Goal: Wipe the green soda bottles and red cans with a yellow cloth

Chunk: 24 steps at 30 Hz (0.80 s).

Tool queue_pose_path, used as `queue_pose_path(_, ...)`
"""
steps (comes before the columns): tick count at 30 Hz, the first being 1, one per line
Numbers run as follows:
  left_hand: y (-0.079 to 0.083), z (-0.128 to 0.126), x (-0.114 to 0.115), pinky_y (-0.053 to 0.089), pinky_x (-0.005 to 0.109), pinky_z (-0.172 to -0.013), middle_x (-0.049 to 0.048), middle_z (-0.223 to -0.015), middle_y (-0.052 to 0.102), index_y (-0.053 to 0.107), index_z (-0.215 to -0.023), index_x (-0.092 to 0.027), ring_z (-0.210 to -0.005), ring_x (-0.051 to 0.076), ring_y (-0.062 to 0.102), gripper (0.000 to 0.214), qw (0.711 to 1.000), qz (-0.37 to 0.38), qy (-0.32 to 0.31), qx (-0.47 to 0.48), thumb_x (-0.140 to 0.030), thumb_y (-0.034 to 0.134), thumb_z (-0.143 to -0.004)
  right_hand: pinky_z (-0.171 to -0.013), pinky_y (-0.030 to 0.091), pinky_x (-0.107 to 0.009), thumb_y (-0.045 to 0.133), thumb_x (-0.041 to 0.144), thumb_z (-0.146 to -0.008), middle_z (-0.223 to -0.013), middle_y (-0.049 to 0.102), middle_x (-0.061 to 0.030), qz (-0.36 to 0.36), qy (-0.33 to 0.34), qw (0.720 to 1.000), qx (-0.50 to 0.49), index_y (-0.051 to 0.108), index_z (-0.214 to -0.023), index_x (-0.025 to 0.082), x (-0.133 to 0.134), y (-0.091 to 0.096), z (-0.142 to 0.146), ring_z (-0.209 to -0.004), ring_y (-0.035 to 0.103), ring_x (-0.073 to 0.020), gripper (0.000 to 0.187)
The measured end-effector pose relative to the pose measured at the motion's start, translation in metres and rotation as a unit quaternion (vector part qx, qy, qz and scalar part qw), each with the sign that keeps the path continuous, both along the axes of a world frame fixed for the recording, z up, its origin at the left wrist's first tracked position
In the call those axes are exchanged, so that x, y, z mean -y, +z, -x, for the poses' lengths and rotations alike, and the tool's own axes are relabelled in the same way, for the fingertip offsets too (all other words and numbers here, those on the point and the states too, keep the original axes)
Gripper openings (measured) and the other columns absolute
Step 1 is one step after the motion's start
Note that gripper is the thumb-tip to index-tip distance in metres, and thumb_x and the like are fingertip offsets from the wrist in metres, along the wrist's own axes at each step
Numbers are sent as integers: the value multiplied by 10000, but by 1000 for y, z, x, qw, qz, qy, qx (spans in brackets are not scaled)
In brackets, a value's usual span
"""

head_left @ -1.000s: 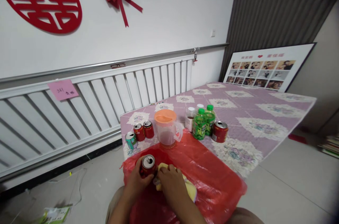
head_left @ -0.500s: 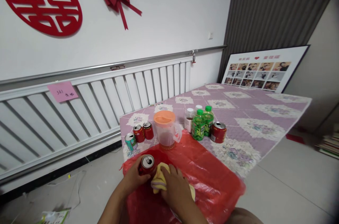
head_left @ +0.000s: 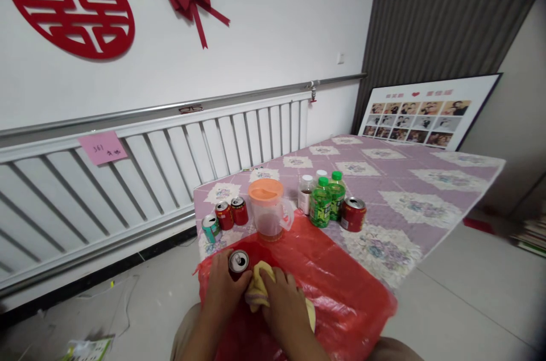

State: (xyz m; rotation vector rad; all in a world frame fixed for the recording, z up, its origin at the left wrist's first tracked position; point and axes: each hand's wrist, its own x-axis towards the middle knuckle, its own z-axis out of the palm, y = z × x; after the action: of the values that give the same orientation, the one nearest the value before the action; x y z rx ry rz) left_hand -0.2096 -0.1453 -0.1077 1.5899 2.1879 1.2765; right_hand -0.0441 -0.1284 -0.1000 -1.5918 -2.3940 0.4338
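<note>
My left hand (head_left: 224, 284) is closed around the side of an opened red soda can (head_left: 239, 261), whose top with pull tab faces up. Beside it, my right hand (head_left: 284, 301) grips a bunched yellow cloth (head_left: 258, 287), held close to the can's right side; whether they touch I cannot tell. Both hands are over a red plastic sheet (head_left: 336, 281) spread on the table's near end. Just beyond them stands a clear plastic pitcher (head_left: 267, 216) with an orange lid and a little liquid in the bottom.
Left of the pitcher stand a teal can (head_left: 212, 229) and two red cans (head_left: 232, 213). To its right are green-capped bottles (head_left: 321, 207), a white-capped bottle (head_left: 305, 195) and a larger red can (head_left: 353, 214). A white radiator (head_left: 170, 167) runs along the wall behind the flowered tablecloth (head_left: 398, 202).
My left hand has shifted round the can, with its fingers now at the can's far left edge and the forearm further right. My right hand stays on the cloth.
</note>
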Motion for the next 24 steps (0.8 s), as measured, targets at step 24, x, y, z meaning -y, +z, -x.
queue_pose_path(24,-3,28,-4,524,392,-997,79,-1232,672,553,-1239,-195,-1128,242,648,622,984,23,-125,122,-130,652,-627,-806,413,-390,685,223,-807,-1135,668,-89,-30,59,996,62,648,-1149,278,-16,21,8,-1039,584,-307,348)
